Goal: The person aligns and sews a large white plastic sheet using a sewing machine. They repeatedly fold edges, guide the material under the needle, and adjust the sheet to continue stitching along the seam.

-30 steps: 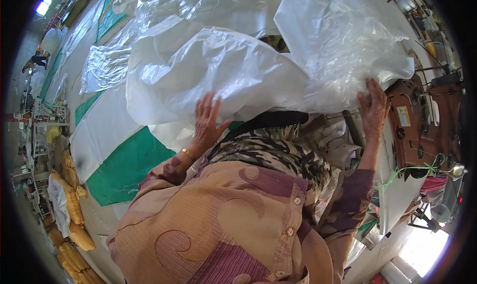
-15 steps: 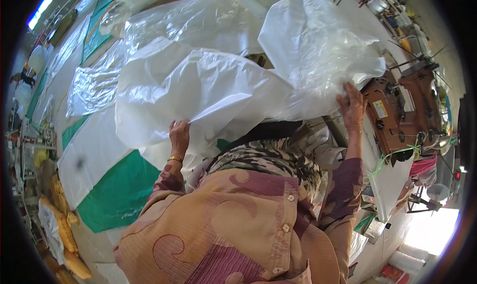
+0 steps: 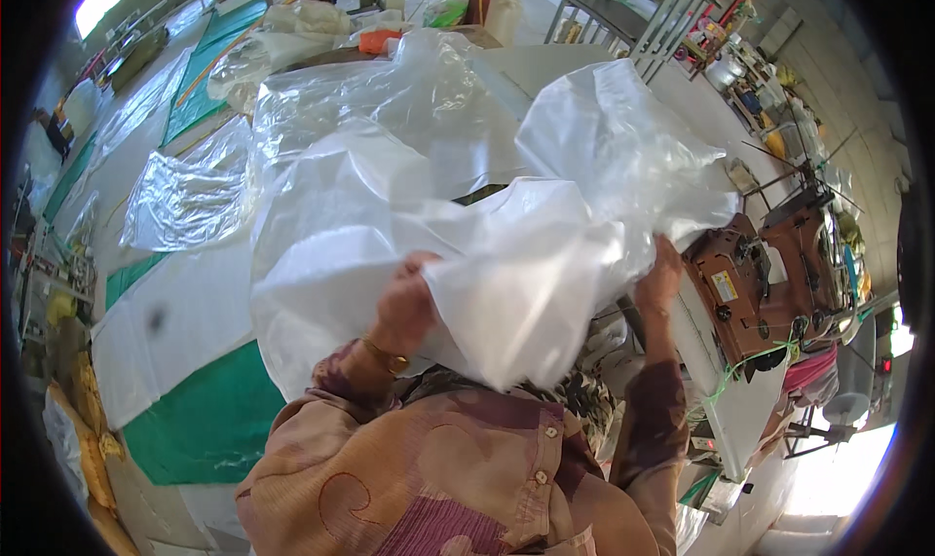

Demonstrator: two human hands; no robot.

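A large white plastic sheet (image 3: 526, 274), thin and creased, hangs over my lap, its near flap blurred by motion. With its fingers curled closed, my left hand (image 3: 407, 308) grips an edge of it. On the other side, my right hand (image 3: 660, 278) is at the sheet's right part, below a bunched, more see-through stretch of plastic (image 3: 623, 157). Its fingertips are partly hidden behind the film, and the fingers look closed on it. Just right of that hand stands a brown sewing machine (image 3: 735, 274).
Clear plastic film (image 3: 380, 89) is heaped beyond the sheet, with an orange item (image 3: 378, 42) at its far edge. A green sheet (image 3: 209, 420) lies on the floor at left, beside yellow-orange bundles (image 3: 93, 459). A grey metal rack (image 3: 614, 16) stands far off; a light-green cord (image 3: 750, 366) trails from the machine.
My left hand has moved right and closed on the sheet's edge, swinging a flap to the right. My right hand has shifted slightly left and lower. The view has tilted up.
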